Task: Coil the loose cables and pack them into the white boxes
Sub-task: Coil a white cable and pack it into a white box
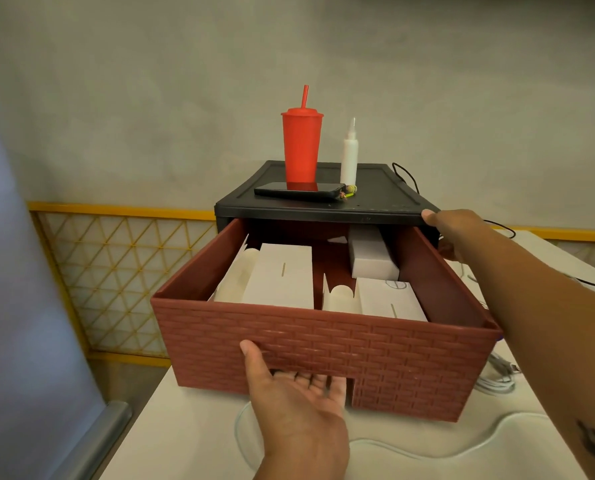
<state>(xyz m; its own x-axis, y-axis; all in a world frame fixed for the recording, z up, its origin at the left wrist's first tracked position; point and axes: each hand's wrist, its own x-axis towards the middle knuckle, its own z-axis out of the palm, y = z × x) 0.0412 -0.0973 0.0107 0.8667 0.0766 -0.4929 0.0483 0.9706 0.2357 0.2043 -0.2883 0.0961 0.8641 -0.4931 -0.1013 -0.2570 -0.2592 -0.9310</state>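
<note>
A brown woven-pattern drawer (375, 355) stands pulled out of a black cabinet (375, 211). Inside lie several white boxes (282, 275), one further back (370, 256) and one at the right (389, 301). My left hand (299, 393) is palm up with its fingers hooked into the handle notch at the drawer's front bottom, thumb on the front face. My right hand (455, 233) grips the cabinet's front right corner. White cables (497, 374) lie loose on the table right of the drawer.
On the cabinet top stand a red tumbler with a straw (301, 147), a white squeeze bottle (349, 157) and a dark phone (298, 192). A black cord (407, 178) runs off behind to the right. A yellow-framed lattice panel (116, 278) borders the left.
</note>
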